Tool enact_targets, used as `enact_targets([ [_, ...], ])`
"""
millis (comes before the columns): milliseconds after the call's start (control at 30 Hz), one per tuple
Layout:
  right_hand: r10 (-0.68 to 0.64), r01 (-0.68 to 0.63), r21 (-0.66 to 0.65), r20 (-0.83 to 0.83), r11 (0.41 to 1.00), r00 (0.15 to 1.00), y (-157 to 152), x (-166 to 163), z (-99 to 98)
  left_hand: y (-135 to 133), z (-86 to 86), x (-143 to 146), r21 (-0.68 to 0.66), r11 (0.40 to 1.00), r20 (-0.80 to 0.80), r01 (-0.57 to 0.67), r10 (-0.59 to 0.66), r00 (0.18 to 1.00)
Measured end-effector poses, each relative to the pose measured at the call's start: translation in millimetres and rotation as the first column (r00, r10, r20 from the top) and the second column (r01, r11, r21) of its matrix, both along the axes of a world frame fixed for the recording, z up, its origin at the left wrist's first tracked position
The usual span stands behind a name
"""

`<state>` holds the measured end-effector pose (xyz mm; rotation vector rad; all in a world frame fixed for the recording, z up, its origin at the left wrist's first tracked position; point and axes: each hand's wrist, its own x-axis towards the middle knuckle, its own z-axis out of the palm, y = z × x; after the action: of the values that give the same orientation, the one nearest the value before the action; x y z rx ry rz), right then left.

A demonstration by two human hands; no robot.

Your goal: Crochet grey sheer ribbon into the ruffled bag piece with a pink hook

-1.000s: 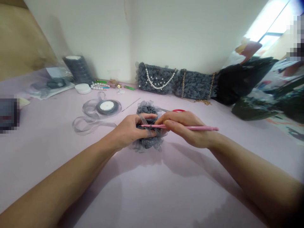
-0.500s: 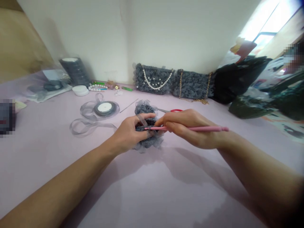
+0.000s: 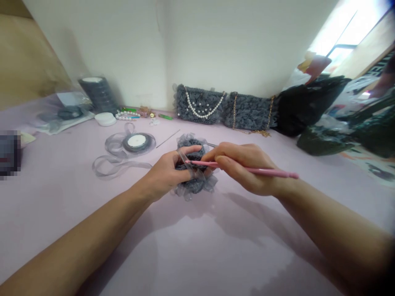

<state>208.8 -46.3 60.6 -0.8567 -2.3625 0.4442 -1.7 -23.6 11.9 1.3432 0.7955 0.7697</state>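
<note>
The pink hook [image 3: 262,172] lies at more of a slant than it did half a second ago: it was nearly level then, and now its butt end dips toward the person while its tip sits a little higher, against the strand of grey ribbon [image 3: 182,155] at the left index finger. The right hand [image 3: 247,167] has shifted too, and covers the red handle of the scissors [image 3: 211,144], so I can see just a bit of blade beyond the knuckles. The spool [image 3: 137,141] stays where it was on the table [image 3: 191,242], loose ribbon curling beside it.

As for the grip, the right hand is closed on the hook, thumb and fingers pinching the shaft, its fingertips right at the edge of the grey ruffled piece [image 3: 194,187]. The left hand [image 3: 166,169] clasps that piece, thumb on the near side, index finger stretched across the far side with the ribbon over it. The piece is between the two hands, in front of the person, its ruffles showing above and below the fingers.
</note>
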Motion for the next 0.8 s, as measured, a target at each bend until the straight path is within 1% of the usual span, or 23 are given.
enact_targets([
  [67,0.029,-0.025,0.063,-0.059,0.998,0.998,-1,-4,-7.2,0,0.3,0,-0.042,0.996,0.062,0.077,-0.074,0.995],
  [100,0.057,-0.051,0.097,-0.066,0.994,0.996,-1,-6,-10.2,0,0.8,0,-0.042,0.993,0.062,0.113,-0.110,0.992],
  [167,0.107,-0.103,0.148,-0.014,0.984,0.994,-2,-9,-12.8,-1,2.0,0,-0.009,0.991,0.003,0.133,-0.133,0.991],
  [233,0.109,-0.122,0.165,0.087,0.979,0.990,-2,-11,-10.0,-1,3.2,0,0.065,0.993,-0.095,0.098,-0.091,0.991],
  [300,0.094,-0.121,0.133,0.195,0.984,0.976,-3,-10,-3.3,-1,3.5,2,0.163,0.985,-0.165,0.064,-0.037,0.986],
  [367,0.089,-0.112,0.077,0.256,0.991,0.962,-4,-8,4.2,-1,2.7,3,0.227,0.972,-0.199,0.064,-0.018,0.980],
  [500,0.115,-0.122,0.008,0.261,0.993,0.958,-5,-3,12.3,-2,0.1,5,0.241,0.968,-0.227,0.068,-0.012,0.974],
  [600,0.149,-0.145,-0.035,0.265,0.989,0.952,-4,-1,13.9,-3,-1.1,4,0.247,0.967,-0.239,0.066,-0.005,0.971],
  [800,0.166,-0.143,-0.115,0.221,0.983,0.961,0,3,16.3,-2,-2.4,3,0.259,0.963,-0.245,0.075,-0.010,0.970],
])
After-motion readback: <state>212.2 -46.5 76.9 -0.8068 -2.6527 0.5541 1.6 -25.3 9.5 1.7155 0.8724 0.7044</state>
